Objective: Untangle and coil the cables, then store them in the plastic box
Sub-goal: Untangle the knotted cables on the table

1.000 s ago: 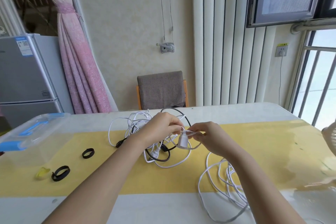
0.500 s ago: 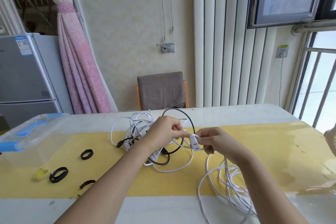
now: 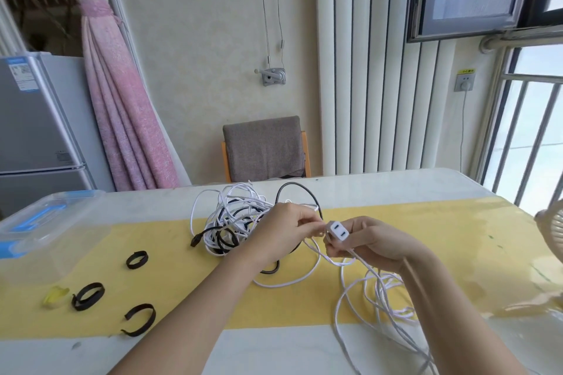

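Surface, white w/ yellow runner, carried everything. Clear plastic box w/ blue latches sat at its left edge. Tangle of white & black cables lay mid-surface, just beyond the hands. Loose white cable loops lay near-right. Left grip pinched a white strand just beside the small white two-slot connector block. Right grip held that block, fingers curled round it. Black strap rings lay front-left.

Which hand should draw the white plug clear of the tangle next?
Right, probably. The right hand grips the plug, and the loose cable lies on its side. The left hand pinches a strand by the tangle, so it can steady that.
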